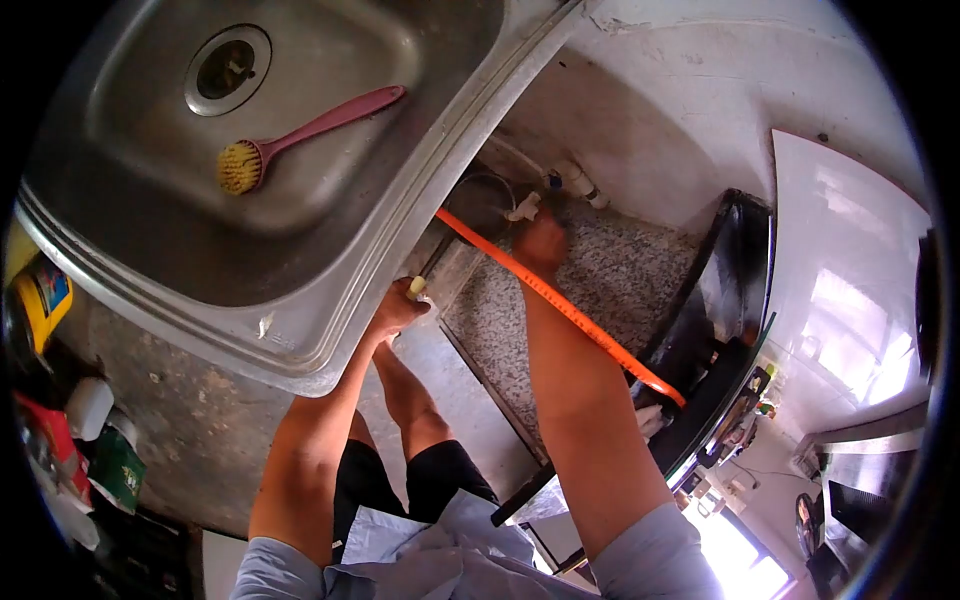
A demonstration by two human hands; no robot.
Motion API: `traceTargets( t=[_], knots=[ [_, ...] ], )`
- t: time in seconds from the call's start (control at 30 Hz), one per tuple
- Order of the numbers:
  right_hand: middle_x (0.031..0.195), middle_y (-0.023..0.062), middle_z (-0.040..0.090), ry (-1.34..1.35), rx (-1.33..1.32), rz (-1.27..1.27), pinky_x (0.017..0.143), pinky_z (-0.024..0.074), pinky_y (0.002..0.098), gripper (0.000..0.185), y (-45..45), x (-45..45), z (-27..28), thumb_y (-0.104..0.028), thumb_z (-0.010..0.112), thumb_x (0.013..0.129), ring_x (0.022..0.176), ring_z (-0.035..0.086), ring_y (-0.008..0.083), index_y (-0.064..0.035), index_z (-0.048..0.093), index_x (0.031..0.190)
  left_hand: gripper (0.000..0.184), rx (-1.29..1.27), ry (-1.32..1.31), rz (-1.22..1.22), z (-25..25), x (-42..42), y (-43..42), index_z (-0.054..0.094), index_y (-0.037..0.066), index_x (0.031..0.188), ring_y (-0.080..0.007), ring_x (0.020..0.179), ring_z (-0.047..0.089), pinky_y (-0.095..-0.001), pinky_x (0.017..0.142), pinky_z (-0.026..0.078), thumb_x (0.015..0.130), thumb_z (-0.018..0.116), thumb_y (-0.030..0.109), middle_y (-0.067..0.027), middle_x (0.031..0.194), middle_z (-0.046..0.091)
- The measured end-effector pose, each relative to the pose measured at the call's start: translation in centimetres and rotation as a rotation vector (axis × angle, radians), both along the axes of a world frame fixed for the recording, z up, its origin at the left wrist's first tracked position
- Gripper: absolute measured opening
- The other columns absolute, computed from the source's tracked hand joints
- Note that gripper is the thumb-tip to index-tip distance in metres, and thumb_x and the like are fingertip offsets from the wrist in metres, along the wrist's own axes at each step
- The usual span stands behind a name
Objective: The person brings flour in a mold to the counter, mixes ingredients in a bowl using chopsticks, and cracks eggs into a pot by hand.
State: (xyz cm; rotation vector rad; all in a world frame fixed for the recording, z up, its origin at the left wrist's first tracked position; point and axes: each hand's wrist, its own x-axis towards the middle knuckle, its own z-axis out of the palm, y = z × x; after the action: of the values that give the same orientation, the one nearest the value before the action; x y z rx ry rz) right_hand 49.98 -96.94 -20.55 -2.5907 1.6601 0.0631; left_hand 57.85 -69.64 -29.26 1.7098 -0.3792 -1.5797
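Below the rim of the steel sink [330,345], my left hand [398,308] is closed around a tool with a pale yellow handle [416,287] and a thin dark shaft. My right hand [540,243] reaches in beside the sink, close to a white valve or pipe fitting [525,208] near the wall; its fingers are hard to make out. An orange hose [560,300] runs from under the sink edge across my right forearm. White pipe fittings [580,185] stand against the wall.
A pink brush [330,118] with yellow bristles lies in the sink near the drain [228,70]. Speckled stone [600,265] lies beneath my right arm. A black appliance [715,280] stands at the right. A yellow container [45,300] and a green package [117,468] are at the left.
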Motion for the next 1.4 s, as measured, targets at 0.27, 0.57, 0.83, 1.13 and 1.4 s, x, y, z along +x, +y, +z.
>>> traceTargets(
  t=[0.27, 0.57, 0.83, 1.13, 1.4],
  knots=[
    [0.097, 0.0248, 0.073, -0.018, -0.015, 0.011, 0.084, 0.0571, 0.0576, 0.042, -0.1, 0.0, 0.0, -0.036, 0.072, 0.087, 0.097, 0.071, 0.046, -0.0118, 0.064, 0.12, 0.028, -0.016, -0.005, -0.05, -0.3, 0.1, 0.2, 0.068, 0.002, 0.103, -0.0168, 0.079, 0.063, -0.0342, 0.076, 0.052, 0.081, 0.077, 0.017, -0.0082, 0.087, 0.071],
    [0.097, 0.0248, 0.073, -0.053, -0.041, 0.036, 0.084, 0.0571, 0.0576, 0.043, 0.2, 0.1, 0.0, -0.035, 0.071, 0.087, 0.097, 0.071, 0.0458, -0.0118, 0.063, 0.122, 0.023, -0.012, 0.074, -0.022, -1.1, -0.4, 0.6, 0.067, 0.003, 0.101, -0.0143, 0.077, 0.059, -0.0329, 0.074, 0.051, 0.082, 0.075, 0.013, -0.0043, 0.086, 0.069],
    [0.097, 0.0248, 0.073, -0.124, -0.085, 0.102, 0.084, 0.0571, 0.0575, 0.043, 0.4, 0.5, 0.5, -0.034, 0.071, 0.087, 0.097, 0.071, 0.0457, -0.0118, 0.062, 0.123, 0.022, -0.033, 0.107, 0.0, -0.3, -0.1, 0.2, 0.066, 0.002, 0.1, -0.0131, 0.078, 0.06, -0.031, 0.074, 0.051, 0.082, 0.075, 0.011, -0.0023, 0.084, 0.067],
    [0.096, 0.0229, 0.073, 0.155, 0.047, -0.027, 0.084, 0.0571, 0.0568, 0.044, 0.4, 0.1, -0.2, -0.03, 0.073, 0.085, 0.093, 0.072, 0.0444, -0.0084, 0.061, 0.121, 0.025, -0.052, 0.091, -0.017, -1.6, -0.6, 0.7, 0.066, 0.002, 0.104, -0.013, 0.08, 0.06, -0.0315, 0.075, 0.051, 0.083, 0.077, 0.01, -0.0019, 0.087, 0.067],
    [0.096, 0.0221, 0.074, 0.177, 0.078, -0.013, 0.085, 0.0573, 0.0539, 0.041, -0.4, -0.8, -1.7, -0.027, 0.073, 0.083, 0.094, 0.072, 0.0429, -0.0072, 0.06, 0.117, 0.028, -0.001, 0.088, -0.042, -2.0, -0.8, 0.9, 0.066, 0.002, 0.107, -0.013, 0.081, 0.06, -0.0313, 0.075, 0.051, 0.082, 0.078, 0.009, -0.0021, 0.09, 0.068]
  ],
)
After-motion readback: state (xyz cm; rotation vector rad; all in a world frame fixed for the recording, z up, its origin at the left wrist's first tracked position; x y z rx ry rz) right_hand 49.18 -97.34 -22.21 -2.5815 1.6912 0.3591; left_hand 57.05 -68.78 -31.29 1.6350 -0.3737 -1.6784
